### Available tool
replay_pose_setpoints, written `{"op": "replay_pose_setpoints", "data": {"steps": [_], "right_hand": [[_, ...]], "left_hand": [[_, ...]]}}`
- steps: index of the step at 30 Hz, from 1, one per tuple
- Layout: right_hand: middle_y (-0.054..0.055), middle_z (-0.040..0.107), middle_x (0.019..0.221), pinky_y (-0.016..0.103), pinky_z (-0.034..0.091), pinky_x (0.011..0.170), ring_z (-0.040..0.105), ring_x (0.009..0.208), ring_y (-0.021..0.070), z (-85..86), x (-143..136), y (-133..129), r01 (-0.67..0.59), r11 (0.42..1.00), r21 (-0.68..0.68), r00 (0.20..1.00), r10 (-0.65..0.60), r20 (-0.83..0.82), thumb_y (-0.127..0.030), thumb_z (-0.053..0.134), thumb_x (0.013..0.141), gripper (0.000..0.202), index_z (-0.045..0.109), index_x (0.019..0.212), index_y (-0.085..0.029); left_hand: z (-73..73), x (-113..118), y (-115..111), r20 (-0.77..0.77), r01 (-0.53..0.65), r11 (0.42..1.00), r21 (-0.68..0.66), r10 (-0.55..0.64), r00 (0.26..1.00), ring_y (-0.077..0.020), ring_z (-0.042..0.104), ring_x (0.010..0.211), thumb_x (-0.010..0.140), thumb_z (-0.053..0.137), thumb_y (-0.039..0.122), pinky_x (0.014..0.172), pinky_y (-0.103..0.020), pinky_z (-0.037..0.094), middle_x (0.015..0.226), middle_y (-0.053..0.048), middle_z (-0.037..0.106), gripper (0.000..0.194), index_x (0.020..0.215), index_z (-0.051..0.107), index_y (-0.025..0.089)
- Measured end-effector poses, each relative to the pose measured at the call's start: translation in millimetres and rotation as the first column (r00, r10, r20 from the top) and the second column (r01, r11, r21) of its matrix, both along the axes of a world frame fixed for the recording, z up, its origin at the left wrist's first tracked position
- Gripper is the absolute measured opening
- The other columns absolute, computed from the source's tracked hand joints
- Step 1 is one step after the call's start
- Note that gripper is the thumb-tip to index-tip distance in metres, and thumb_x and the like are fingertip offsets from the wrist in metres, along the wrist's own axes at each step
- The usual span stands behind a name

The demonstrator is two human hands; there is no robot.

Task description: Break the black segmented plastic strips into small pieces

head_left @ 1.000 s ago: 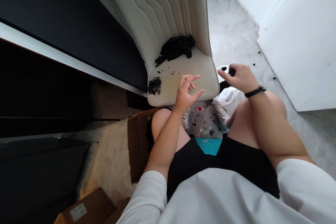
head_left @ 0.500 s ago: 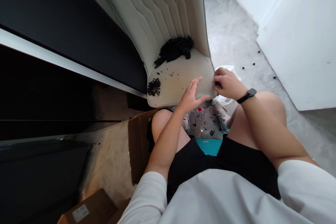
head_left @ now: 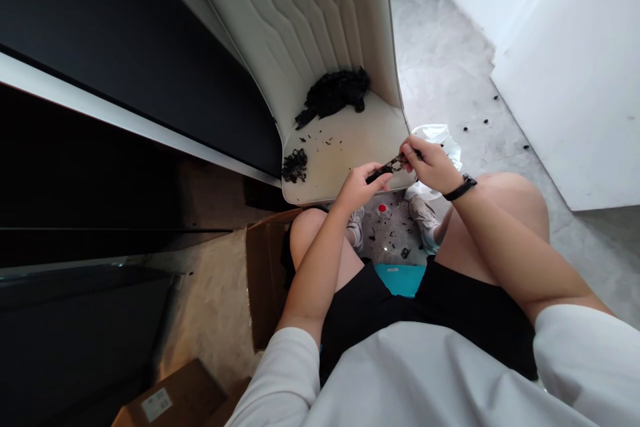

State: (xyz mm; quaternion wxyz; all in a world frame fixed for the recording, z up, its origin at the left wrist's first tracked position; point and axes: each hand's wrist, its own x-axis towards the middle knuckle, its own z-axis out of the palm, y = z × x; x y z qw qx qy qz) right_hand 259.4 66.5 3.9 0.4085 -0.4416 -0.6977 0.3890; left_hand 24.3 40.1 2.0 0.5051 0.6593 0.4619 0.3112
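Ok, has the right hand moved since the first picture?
Yes. The right hand has moved left, toward the chair seat, and now overlaps its right edge in view.

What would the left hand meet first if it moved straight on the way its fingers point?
Most likely the right hand, across the black lacy strip held between them, though how well the two line up in depth is unclear.

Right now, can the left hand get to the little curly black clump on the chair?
Probably yes: nothing seems to stand between the left hand and the curly black clump on the chair seat. But that hand holds a black netlike piece, so it may need freeing first.
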Motion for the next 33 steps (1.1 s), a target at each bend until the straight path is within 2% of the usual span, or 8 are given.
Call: {"op": "replay_pose_setpoints", "data": {"steps": [4,7,10,14,19,23,28,33], "right_hand": [[0.003,0.068,0.074,0.037,0.052,0.068,0.062,0.066,0.0210,-2.9,-3,1,-0.030,0.992,-0.120,0.991,0.013,-0.136,-0.087,0.058,0.102,0.063,0.064,0.094,-0.025],[0.004,0.068,0.073,0.035,0.052,0.065,0.063,0.066,0.0201,-3.7,-7,-1,-0.214,0.952,-0.218,0.964,0.170,-0.203,-0.096,0.059,0.095,0.074,0.068,0.089,-0.023],[0.001,0.062,0.065,0.031,0.047,0.058,0.059,0.061,0.0174,-5.6,-13,-5,-0.350,0.901,-0.257,0.929,0.298,-0.221,-0.096,0.061,0.094,0.076,0.065,0.078,-0.021],[-0.001,0.058,0.060,0.029,0.037,0.054,0.049,0.055,0.0131,-8.4,-18,-8,-0.388,0.899,-0.205,0.917,0.353,-0.185,-0.084,0.064,0.101,0.070,0.065,0.073,-0.020],[-0.003,0.051,0.057,0.030,0.034,0.054,0.043,0.055,0.0124,-6.0,-23,-11,-0.386,0.913,-0.129,0.914,0.359,-0.190,-0.083,0.059,0.105,0.073,0.059,0.068,-0.021],[-0.004,0.039,0.054,0.030,0.025,0.053,0.033,0.056,0.0111,-4.1,-31,-14,-0.355,0.932,-0.074,0.926,0.339,-0.166,-0.086,0.066,0.099,0.078,0.049,0.059,-0.021],[-0.004,0.049,0.054,0.030,0.027,0.050,0.036,0.052,0.0116,-9.0,-36,-19,-0.398,0.901,-0.174,0.898,0.344,-0.274,-0.086,0.063,0.101,0.072,0.064,0.071,-0.021],[-0.004,0.051,0.053,0.030,0.034,0.052,0.042,0.050,0.0123,-10.2,-39,-22,-0.431,0.873,-0.228,0.832,0.287,-0.474,-0.085,0.067,0.100,0.071,0.058,0.067,-0.023]], "left_hand": [[3.1,-4,0,-0.054,0.013,1.000,0.019,-0.012,0.998,-0.0164,0.065,0.076,0.104,0.070,0.060,0.078,-0.030,0.050,0.078,-0.004,0.078,0.045,0.096,0.077,0.017],[6.2,-6,-2,-0.052,0.087,0.995,0.042,-0.085,0.995,-0.0172,0.067,0.079,0.104,0.071,0.063,0.079,-0.030,0.050,0.080,-0.003,0.077,0.047,0.102,0.079,0.017],[6.1,-7,-2,-0.049,0.142,0.988,0.067,-0.139,0.989,-0.0174,0.068,0.078,0.104,0.071,0.065,0.080,-0.031,0.051,0.083,-0.003,0.078,0.049,0.106,0.080,0.017],[5.2,-8,-1,0.000,0.157,0.984,0.089,-0.158,0.987,-0.0170,0.071,0.079,0.104,0.072,0.065,0.082,-0.032,0.054,0.093,-0.005,0.082,0.048,0.110,0.082,0.018],[7.4,-11,-1,0.011,0.163,0.985,0.061,-0.164,0.986,-0.0168,0.069,0.075,0.096,0.078,0.072,0.076,-0.031,0.054,0.089,-0.005,0.080,0.056,0.107,0.082,0.017],[4.5,-7,-2,0.037,0.135,0.990,0.029,-0.136,0.990,-0.0137,0.057,0.068,0.088,0.081,0.082,0.065,-0.029,0.044,0.073,-0.001,0.067,0.065,0.088,0.075,0.017],[2.4,2,-1,0.146,0.114,0.991,-0.077,-0.102,0.984,-0.0100,0.046,0.055,0.089,0.069,0.092,0.056,-0.029,0.037,0.061,0.003,0.054,0.075,0.077,0.065,0.019],[-0.5,2,-1,0.244,0.127,0.986,-0.109,-0.098,0.965,-0.0081,0.045,0.053,0.087,0.072,0.092,0.052,-0.027,0.034,0.065,0.003,0.055,0.075,0.075,0.062,0.019]]}}
